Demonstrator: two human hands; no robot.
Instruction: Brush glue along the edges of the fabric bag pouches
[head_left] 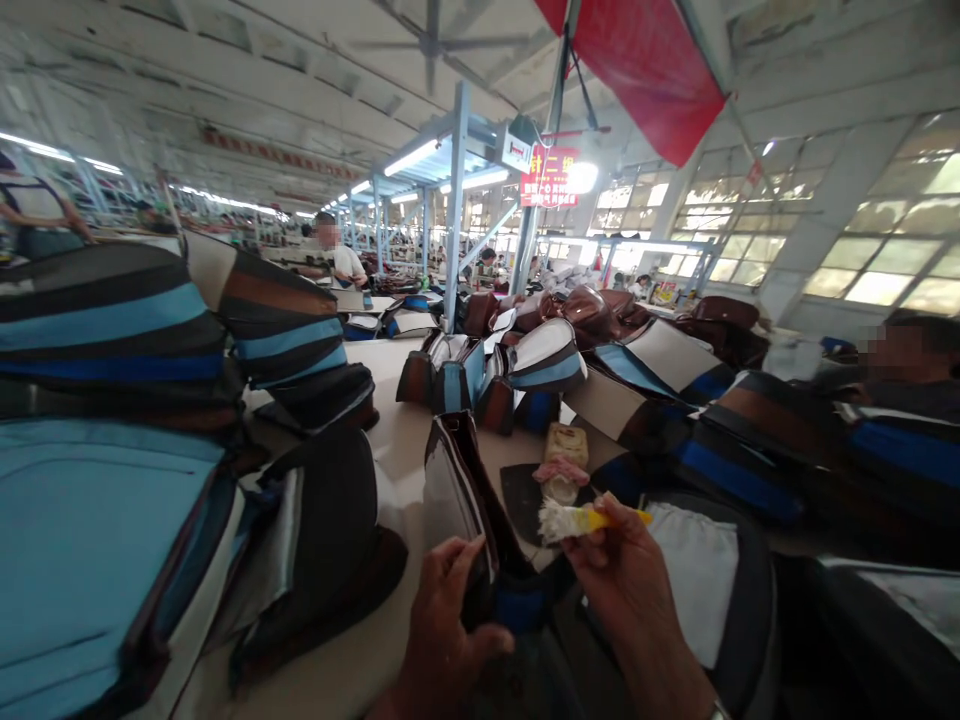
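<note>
My right hand (619, 565) is closed around the yellow handle of a glue brush (574, 520), its pale, clumped bristles pointing left. Upright in front of me stands a partly made bag (454, 475), with grey, dark and blue panels and an open top. My left hand (446, 610) grips the bag's near left side, fingers along the rim and thumb over the near end. The bristles are to the right of the bag's opening, apart from it. Just beyond the brush is a stained container (566, 445) with a pink cloth (561, 470) around it.
Stacks of bag pieces (289, 330) rise at left, with a light-blue panel (97, 550) close by. More striped pieces (536, 355) and brown bags (592, 310) lie beyond on the pale table (382, 375). A person (919, 365) sits at right; others work farther back.
</note>
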